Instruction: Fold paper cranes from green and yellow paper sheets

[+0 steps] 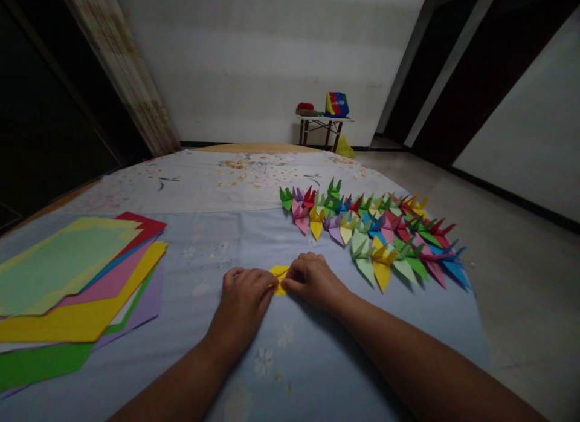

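A small folded piece of yellow paper (280,271) lies on the tablecloth in the middle of the head view, between my two hands. My left hand (247,289) is closed at its left edge, thumb and fingers pressed on the paper. From the right, my right hand (315,280) pinches the opposite edge with thumb and forefinger. The fingertips of both hands nearly meet and cover parts of the paper, so its exact folded shape is hard to make out.
To the right stand rows of colourful folded paper cranes (383,259). A fanned stack of coloured paper sheets (67,259) lies at the left. A floral tablecloth (272,355) covers the round table. By the far wall, a small table (324,118) holds a colourful bag (336,104).
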`<state>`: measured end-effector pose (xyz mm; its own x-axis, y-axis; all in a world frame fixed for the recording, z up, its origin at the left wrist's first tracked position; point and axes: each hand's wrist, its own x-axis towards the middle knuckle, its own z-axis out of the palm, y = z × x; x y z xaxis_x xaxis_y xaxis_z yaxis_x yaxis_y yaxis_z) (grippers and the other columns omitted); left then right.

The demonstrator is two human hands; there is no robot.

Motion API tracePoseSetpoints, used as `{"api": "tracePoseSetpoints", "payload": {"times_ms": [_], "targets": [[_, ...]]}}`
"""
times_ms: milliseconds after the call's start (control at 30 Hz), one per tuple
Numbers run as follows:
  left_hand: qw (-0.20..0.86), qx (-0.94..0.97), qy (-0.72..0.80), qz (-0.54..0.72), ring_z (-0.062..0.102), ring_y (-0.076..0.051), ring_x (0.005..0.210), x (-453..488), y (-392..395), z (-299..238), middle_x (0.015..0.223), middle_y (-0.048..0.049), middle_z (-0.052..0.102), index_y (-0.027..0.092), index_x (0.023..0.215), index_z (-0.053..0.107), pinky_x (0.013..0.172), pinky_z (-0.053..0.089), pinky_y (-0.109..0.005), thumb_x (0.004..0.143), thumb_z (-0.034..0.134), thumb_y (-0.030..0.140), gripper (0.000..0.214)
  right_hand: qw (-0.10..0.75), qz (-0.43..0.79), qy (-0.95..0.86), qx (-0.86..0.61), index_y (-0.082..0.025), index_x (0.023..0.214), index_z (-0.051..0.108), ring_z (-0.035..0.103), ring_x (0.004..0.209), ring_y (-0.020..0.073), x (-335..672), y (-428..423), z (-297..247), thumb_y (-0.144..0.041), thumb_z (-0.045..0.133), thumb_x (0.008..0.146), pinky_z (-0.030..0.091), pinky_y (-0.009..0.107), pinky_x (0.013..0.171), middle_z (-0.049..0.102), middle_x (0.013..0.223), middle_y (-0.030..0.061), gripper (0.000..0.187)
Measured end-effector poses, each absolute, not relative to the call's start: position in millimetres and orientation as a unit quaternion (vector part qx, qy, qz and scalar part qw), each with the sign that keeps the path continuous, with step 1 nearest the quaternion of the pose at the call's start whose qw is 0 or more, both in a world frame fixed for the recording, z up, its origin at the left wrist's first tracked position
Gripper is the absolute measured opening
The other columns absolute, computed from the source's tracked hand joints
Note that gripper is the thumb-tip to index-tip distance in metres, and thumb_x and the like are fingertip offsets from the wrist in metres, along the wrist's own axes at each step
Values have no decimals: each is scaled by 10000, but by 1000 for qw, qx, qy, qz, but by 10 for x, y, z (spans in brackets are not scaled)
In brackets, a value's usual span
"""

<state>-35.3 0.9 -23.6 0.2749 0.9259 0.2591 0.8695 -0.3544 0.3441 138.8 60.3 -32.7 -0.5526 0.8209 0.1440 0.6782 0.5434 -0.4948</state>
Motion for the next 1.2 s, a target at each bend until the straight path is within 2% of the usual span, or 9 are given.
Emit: {"api": "tracePoseSetpoints", "payload": {"times_ms": [233,567,900,1033,1200], "targets": [[2,844,516,148,497,-266,1129,-390,-51,-172,1058,-24,666,294,1010,636,1010,140,-580,816,532,181,247,193,197,-852,-445,-189,758,623,484,770,145,1385,601,-346,-316,633,778,264,289,703,577,745,-2,129],[1,850,521,80,436,-295,1213,-343,-125,-59,1184,-44,619,282,1101,606,1033,64,-603,768,526,146,368,193,154,-848,-470,-218,798,626,417,893,200,1396,542,-330,-424,603,803,246,330,729,548,866,35,207],[-2,846,531,44,410,-290,1232,-356,-164,-56,1241,-43,586,271,1142,583,1034,76,-595,772,490,145,402,183,159,-839,-487,-221,798,636,407,915,210,1577,593,-289,-332,650,781,254,339,746,540,878,38,113],[-27,847,527,67,422,-276,1217,-325,-184,-112,1227,-58,591,258,1158,569,1039,89,-568,787,469,137,402,204,156,-850,-461,-223,820,632,405,911,198,1503,562,-275,-375,610,810,259,337,760,535,884,35,154],[-42,838,542,56,463,-272,1168,-275,-221,-154,1181,-74,616,237,1141,583,1015,172,-532,815,449,139,366,176,184,-850,-460,-222,795,638,415,887,197,1422,560,-306,-408,616,798,256,333,743,549,851,33,187]]}}
